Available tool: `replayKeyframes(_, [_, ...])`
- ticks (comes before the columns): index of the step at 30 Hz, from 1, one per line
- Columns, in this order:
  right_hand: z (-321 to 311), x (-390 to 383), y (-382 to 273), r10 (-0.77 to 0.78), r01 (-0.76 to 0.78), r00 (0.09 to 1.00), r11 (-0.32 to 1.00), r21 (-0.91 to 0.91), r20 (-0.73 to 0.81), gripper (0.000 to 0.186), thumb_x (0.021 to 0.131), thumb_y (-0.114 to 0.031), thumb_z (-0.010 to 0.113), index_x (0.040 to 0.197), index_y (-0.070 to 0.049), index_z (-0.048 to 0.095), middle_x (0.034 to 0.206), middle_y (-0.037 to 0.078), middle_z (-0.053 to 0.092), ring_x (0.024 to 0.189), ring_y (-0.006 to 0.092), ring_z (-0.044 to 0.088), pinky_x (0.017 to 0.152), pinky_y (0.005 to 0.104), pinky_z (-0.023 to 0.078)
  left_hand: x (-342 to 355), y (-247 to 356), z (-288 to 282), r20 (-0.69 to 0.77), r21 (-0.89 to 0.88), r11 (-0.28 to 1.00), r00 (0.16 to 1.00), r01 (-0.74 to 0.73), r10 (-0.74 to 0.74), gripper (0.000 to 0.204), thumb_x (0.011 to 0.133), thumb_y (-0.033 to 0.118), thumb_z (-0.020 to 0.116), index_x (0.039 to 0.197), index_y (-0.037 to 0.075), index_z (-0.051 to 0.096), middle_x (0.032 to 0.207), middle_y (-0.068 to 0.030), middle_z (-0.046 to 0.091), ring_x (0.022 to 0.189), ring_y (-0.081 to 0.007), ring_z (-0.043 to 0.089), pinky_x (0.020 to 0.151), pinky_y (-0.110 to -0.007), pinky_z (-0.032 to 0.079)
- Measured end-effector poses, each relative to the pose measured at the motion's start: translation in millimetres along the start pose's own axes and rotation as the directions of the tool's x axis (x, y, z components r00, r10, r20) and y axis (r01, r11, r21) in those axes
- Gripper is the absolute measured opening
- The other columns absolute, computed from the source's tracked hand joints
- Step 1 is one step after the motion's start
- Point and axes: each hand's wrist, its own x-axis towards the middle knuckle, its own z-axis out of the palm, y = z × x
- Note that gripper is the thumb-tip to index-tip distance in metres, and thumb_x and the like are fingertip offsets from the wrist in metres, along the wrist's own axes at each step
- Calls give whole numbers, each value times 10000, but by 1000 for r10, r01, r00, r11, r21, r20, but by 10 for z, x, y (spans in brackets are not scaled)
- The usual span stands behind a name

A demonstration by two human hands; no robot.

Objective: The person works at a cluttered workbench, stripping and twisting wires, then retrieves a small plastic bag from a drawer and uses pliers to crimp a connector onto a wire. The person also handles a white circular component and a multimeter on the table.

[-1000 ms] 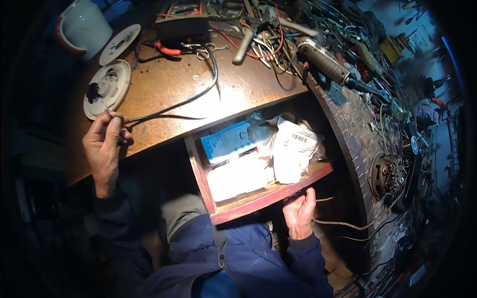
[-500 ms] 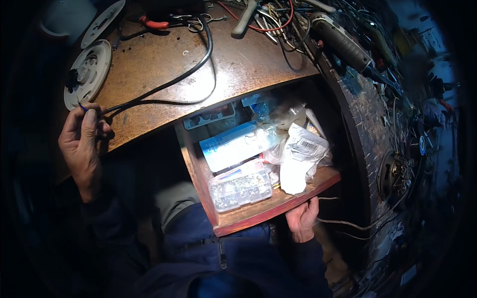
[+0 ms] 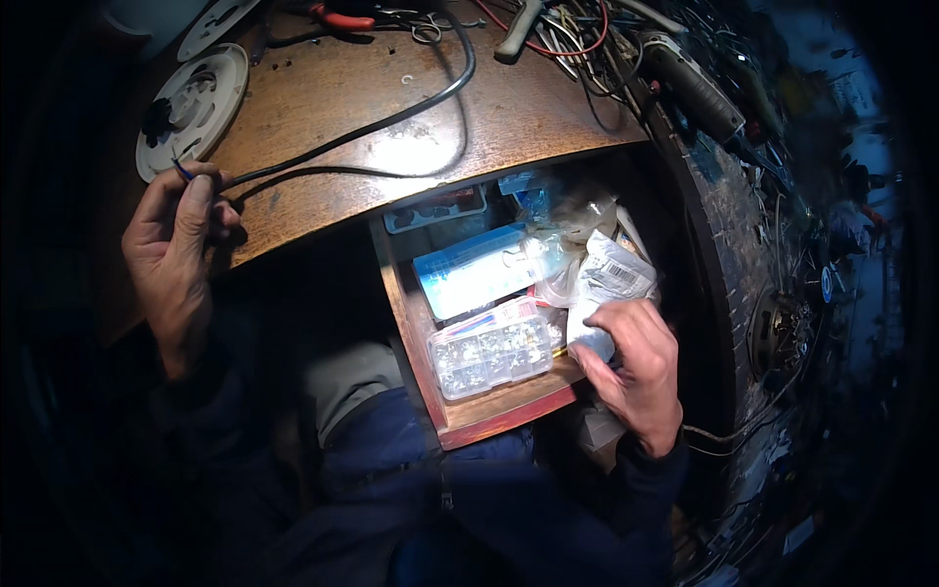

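My left hand (image 3: 178, 240) pinches the end of a black cable (image 3: 372, 127), where a short blue wire sticks out, beside a round white plastic disc (image 3: 196, 103) on the desk. Below, a wooden drawer with a red front (image 3: 509, 416) is pulled out. It holds a blue pack (image 3: 460, 274), a clear compartment box of small parts (image 3: 489, 357), bags and a crumpled white package (image 3: 611, 274). My right hand (image 3: 636, 367) is over that package, fingers curved with a gap to the thumb; whether they touch it I cannot tell.
Red-handled pliers (image 3: 337, 20), scissors (image 3: 427, 29) and tangled wires (image 3: 572, 39) lie along the desk's back. A dark-handled tool (image 3: 694, 88) lies among clutter on the right-hand bench (image 3: 704, 196), with a round metal part (image 3: 773, 333) lower down.
My right hand has left the underside of the drawer front and come up over its contents. Since a second ago, the drawer has come farther out, showing more at its back.
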Motion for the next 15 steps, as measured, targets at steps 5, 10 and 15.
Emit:
replayKeyframes(5, [324,572,190,-157,215,962,940,-264,222,566,668,-59,845,1191,-39,630,1217,164,596,1173,354,554,981,478,468,43,-28,2,22,-87,996,999,-33,35,171,1028,191,620,1097,51,691,937,-43,701,743,-60,636,662,-185,494])
replayKeyframes(10, [504,690,277,-113,221,938,924,-313,328,614,630,-81,863,1201,-65,639,1214,153,571,1172,369,532,1005,467,442,29,-57,-5,37,-113,992,998,-54,58,169,1020,174,631,1109,43,691,992,-67,720,765,-60,649,669,-185,499])
replayKeyframes(15, [538,711,375,-201,256,942,948,-189,267,553,653,-77,848,1171,-42,659,1166,167,597,1087,375,555,941,467,466,2,-24,14,-17,-119,992,1000,-28,26,154,1010,149,643,1097,31,691,973,-76,719,760,-74,656,665,-192,500])
